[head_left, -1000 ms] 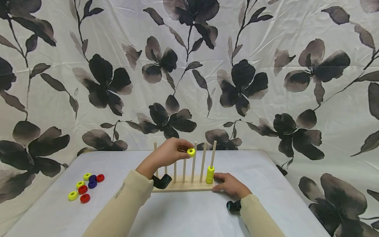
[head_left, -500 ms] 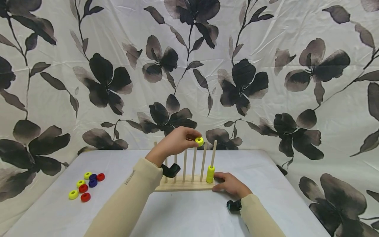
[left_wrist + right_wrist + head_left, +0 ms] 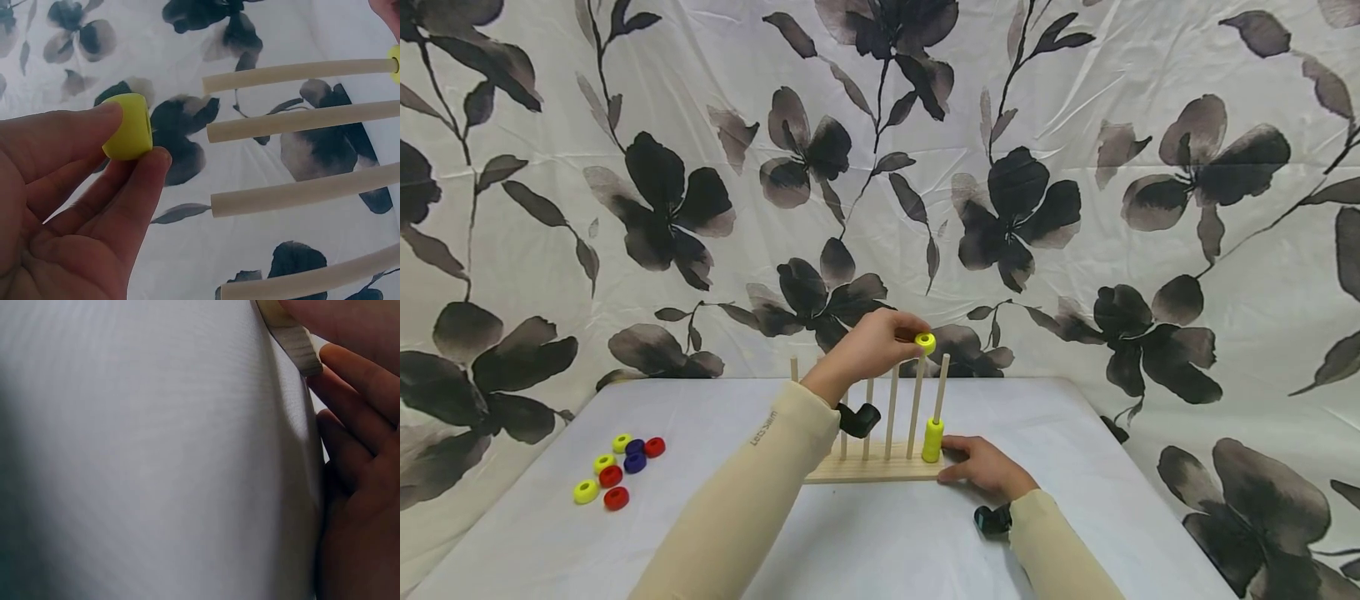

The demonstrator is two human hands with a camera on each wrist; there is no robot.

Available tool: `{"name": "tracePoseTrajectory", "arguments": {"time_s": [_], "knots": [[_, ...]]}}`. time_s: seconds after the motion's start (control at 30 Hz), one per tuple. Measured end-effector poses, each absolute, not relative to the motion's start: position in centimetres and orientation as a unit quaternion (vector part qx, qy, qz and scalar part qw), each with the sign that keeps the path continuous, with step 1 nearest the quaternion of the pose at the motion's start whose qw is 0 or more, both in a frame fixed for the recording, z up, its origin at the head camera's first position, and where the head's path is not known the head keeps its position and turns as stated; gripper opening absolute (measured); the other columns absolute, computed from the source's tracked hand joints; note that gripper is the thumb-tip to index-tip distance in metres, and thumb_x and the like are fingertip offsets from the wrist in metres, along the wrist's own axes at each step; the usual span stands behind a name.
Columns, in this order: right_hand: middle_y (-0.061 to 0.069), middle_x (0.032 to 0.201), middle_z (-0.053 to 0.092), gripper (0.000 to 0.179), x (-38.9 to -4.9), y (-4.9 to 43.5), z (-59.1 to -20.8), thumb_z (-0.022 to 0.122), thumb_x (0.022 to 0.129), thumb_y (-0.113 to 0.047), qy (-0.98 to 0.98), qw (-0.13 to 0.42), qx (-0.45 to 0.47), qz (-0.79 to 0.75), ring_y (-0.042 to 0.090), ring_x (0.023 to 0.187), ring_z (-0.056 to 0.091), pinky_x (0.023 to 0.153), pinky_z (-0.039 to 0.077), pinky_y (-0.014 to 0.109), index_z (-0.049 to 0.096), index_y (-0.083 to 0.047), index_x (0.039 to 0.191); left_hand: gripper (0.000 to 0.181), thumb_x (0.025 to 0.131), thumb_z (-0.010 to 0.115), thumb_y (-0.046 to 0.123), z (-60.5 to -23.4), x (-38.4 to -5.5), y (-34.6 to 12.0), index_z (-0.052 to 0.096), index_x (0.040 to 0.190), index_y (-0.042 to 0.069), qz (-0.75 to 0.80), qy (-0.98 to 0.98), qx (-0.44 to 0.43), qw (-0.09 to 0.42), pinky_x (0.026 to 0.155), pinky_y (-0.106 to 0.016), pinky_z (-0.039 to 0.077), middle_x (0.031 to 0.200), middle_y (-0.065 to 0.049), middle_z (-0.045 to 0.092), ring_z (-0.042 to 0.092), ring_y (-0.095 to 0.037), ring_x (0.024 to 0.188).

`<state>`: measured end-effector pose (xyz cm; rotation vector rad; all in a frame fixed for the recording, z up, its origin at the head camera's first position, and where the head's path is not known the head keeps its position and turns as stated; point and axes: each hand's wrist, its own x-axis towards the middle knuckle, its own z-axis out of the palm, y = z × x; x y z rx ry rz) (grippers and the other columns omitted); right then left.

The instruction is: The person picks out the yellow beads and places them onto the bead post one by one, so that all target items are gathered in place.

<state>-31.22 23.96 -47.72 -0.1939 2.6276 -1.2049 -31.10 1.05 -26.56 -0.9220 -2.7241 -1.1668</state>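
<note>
High over the wooden peg stand [image 3: 887, 472], my left hand [image 3: 872, 346] pinches a yellow bead [image 3: 926, 343] between thumb and fingers. In the left wrist view, the bead [image 3: 130, 128] is apart from the tips of several pegs [image 3: 275, 128], its hole turned toward them. Yellow beads [image 3: 932, 442] are stacked on the lower part of the rightmost peg [image 3: 942, 390]. My right hand [image 3: 988, 467] holds the stand's right end, thumb at the front and fingers behind. The right wrist view shows the base's end [image 3: 300, 353] between thumb and fingers. My left forearm hides part of the stand's left side.
Loose beads lie at the left of the white-covered table [image 3: 700, 467]: yellow beads [image 3: 586, 492], red beads [image 3: 616, 498] and purple beads [image 3: 635, 462]. A floral cloth [image 3: 880, 183] hangs behind the table.
My left hand has carried the yellow bead rightward and upward, from around the middle pegs toward the rightmost peg. The right hand has stayed at the stand's end.
</note>
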Motion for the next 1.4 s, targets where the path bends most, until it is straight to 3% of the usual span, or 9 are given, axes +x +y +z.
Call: {"name": "tracePoseTrajectory", "arguments": {"time_s": [1.4], "knots": [[0.011, 0.145, 0.050, 0.071, -31.2, 23.8, -47.7, 0.081, 0.076, -0.030, 0.919, 0.104, -0.099, -0.368, 0.037, 0.138, 0.040, 0.113, 0.028, 0.061, 0.054, -0.013, 0.139, 0.031, 0.091, 0.066, 0.012, -27.5, -31.9, 4.2, 0.067, 0.121, 0.008, -0.345, -0.876, -0.336, 0.022, 0.083, -0.025, 0.055, 0.111, -0.005, 0.070, 0.065, -0.014, 0.096]]}}
